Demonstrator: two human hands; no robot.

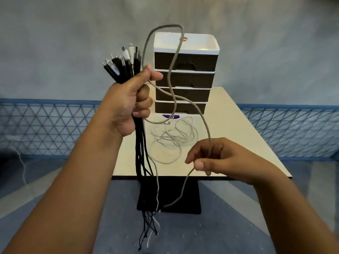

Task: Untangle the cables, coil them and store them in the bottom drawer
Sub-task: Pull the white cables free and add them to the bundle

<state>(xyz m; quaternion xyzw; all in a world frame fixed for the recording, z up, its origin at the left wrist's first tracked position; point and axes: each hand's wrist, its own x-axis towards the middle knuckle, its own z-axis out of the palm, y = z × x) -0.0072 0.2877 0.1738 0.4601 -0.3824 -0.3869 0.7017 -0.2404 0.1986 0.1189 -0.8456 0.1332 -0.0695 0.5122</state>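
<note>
Cables: bundle clenched in left hand; right hand pinches grey cable.

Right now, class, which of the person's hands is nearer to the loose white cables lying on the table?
Right. The right hand pinches a grey cable just beside the white cables on the table. The left hand grips a bundle of cables, raised above them.

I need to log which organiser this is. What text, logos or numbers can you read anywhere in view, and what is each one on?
"plus": white letters on a red round sticker on the drawer unit, partly hidden behind the grey cable; any letters before it cannot be seen.
Purple sticker on the table in front of the unit: a white mark, too blurred to read.
No other text is visible.
</note>
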